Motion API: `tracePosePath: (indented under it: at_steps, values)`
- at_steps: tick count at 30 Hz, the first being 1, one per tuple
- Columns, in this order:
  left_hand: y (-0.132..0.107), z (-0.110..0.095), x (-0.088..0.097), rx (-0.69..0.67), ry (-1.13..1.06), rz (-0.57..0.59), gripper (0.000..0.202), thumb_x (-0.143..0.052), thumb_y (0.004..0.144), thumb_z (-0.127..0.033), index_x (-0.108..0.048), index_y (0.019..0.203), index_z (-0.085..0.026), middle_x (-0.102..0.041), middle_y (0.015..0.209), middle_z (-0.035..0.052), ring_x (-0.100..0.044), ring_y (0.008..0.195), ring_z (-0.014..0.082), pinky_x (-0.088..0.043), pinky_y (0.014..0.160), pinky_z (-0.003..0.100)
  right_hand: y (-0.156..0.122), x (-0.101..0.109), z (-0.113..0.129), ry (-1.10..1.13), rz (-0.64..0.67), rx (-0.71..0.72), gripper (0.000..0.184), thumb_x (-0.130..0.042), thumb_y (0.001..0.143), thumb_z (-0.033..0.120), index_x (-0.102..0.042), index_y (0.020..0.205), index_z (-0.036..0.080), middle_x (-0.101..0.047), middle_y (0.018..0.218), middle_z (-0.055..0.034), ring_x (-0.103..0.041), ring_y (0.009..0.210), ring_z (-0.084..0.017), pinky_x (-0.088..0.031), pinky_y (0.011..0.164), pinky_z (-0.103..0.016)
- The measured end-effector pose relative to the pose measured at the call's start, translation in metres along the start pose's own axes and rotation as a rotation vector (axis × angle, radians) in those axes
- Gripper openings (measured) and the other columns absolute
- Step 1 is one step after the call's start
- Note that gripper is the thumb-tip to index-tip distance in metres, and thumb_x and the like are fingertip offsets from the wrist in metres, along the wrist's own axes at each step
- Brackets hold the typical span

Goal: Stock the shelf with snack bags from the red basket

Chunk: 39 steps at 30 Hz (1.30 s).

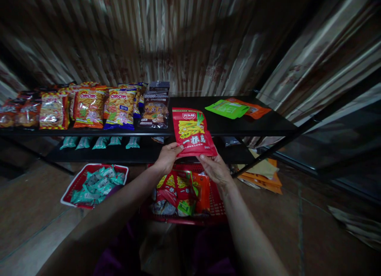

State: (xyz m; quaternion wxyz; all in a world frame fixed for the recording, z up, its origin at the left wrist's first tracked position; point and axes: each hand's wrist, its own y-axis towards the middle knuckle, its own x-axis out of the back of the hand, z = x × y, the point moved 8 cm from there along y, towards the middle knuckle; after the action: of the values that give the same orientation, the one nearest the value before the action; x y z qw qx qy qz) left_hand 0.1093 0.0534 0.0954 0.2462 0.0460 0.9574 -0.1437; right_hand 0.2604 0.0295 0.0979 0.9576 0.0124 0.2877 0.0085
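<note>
Between my two hands is a red snack bag (pixel 193 135) with yellow sticks pictured on its front, held at the front edge of the black shelf (pixel 184 101). My left hand (pixel 168 157) pinches its lower left corner. At the lower right, my right hand (pixel 214 167) grips the bottom edge with the thumb on top. To the left of the bag stands a dark brown potato chip bag (pixel 154 111). On the right, a green packet (pixel 228 109) lies flat, overlapping an orange packet (pixel 256 110).
Several upright snack bags (pixel 89 109) fill the shelf's left part. Teal packets (pixel 101 142) sit on the lower shelf. On the floor are a red basket (pixel 218 202) of mixed snack bags, a smaller basket (pixel 126 174) of teal packets, and flattened packaging (pixel 263 176). Pleated curtains (pixel 178 41) hang behind.
</note>
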Motion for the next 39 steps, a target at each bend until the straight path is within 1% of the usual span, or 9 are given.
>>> tracePosePath:
  at_steps: [2,4,8,11,16,18,27,33,39]
  values:
    - [0.001,0.000,0.000,-0.011,0.009,-0.036,0.009,-0.069,0.068,-0.015,-0.068,0.077,-0.012,-0.069,0.071,0.0032,-0.063,0.066,0.0125,-0.051,0.070,0.026,0.000,0.002,0.000,0.014,-0.035,0.005,0.041,-0.079,0.059,0.017,-0.065,0.095,0.028,-0.073,0.092,0.0045,-0.066,0.093,-0.013,-0.048,0.096,-0.032]
    - [0.001,-0.001,-0.001,-0.020,0.016,-0.052,0.008,-0.068,0.068,-0.014,-0.069,0.076,-0.012,-0.069,0.070,0.0032,-0.062,0.065,0.0121,-0.051,0.070,0.026,-0.001,0.006,0.000,0.027,-0.075,0.002,0.036,-0.080,0.059,0.018,-0.066,0.090,0.027,-0.073,0.089,0.0049,-0.066,0.091,-0.014,-0.049,0.096,-0.033]
    - [0.002,-0.004,-0.007,-0.030,0.010,-0.031,0.011,-0.068,0.068,-0.014,-0.070,0.079,-0.011,-0.070,0.072,0.0046,-0.064,0.068,0.0144,-0.051,0.075,0.029,-0.003,0.009,0.002,0.033,-0.117,0.009,0.046,-0.077,0.058,0.012,-0.064,0.098,0.032,-0.072,0.088,0.0084,-0.066,0.092,-0.012,-0.049,0.095,-0.033]
    - [0.003,-0.003,-0.007,-0.013,-0.015,-0.035,0.011,-0.068,0.069,-0.014,-0.070,0.079,-0.011,-0.071,0.072,0.0059,-0.065,0.070,0.0163,-0.051,0.078,0.032,-0.003,0.009,0.002,0.033,-0.137,-0.004,0.050,-0.076,0.058,0.011,-0.063,0.101,0.032,-0.071,0.090,0.0082,-0.066,0.093,-0.013,-0.050,0.094,-0.033]
    - [0.005,-0.003,-0.001,-0.025,0.001,-0.071,0.013,-0.067,0.070,-0.014,-0.071,0.082,-0.012,-0.072,0.073,0.0060,-0.066,0.076,0.0172,-0.050,0.080,0.031,0.000,0.014,-0.002,0.086,-0.147,-0.037,0.038,-0.076,0.063,0.019,-0.064,0.098,0.028,-0.072,0.092,0.0049,-0.068,0.085,-0.015,-0.051,0.094,-0.041]
    - [0.006,-0.003,0.003,-0.035,0.035,-0.091,0.014,-0.068,0.069,-0.015,-0.071,0.082,-0.013,-0.072,0.074,0.0053,-0.066,0.075,0.0167,-0.050,0.080,0.030,0.001,0.017,-0.004,0.090,-0.161,-0.049,0.034,-0.076,0.064,0.022,-0.065,0.096,0.026,-0.073,0.091,0.0036,-0.069,0.081,-0.015,-0.052,0.092,-0.042]
    - [0.016,-0.009,-0.001,-0.058,0.018,-0.017,0.026,-0.075,0.062,-0.029,-0.070,0.083,-0.015,-0.071,0.079,0.0054,-0.064,0.077,0.0167,-0.049,0.079,0.030,0.011,0.027,-0.010,0.109,-0.210,-0.059,0.037,-0.077,0.063,0.020,-0.066,0.097,0.028,-0.073,0.092,0.0030,-0.069,0.083,-0.017,-0.050,0.094,-0.045]
    - [0.021,-0.013,-0.008,-0.089,0.028,0.022,0.031,-0.075,0.062,-0.038,-0.069,0.080,-0.014,-0.070,0.075,0.0053,-0.063,0.072,0.0168,-0.048,0.075,0.030,0.017,0.032,-0.009,0.119,-0.230,-0.043,0.032,-0.076,0.067,0.024,-0.067,0.097,0.029,-0.073,0.095,0.0032,-0.068,0.083,-0.016,-0.054,0.090,-0.040]
    - [0.029,-0.012,-0.010,-0.123,0.105,-0.008,0.025,-0.070,0.065,-0.037,-0.068,0.074,-0.014,-0.068,0.071,0.0033,-0.061,0.071,0.0172,-0.047,0.071,0.028,0.022,0.041,-0.005,0.039,-0.264,0.002,0.030,-0.078,0.066,0.031,-0.068,0.094,0.029,-0.073,0.096,0.0021,-0.069,0.083,-0.017,-0.057,0.083,-0.038]
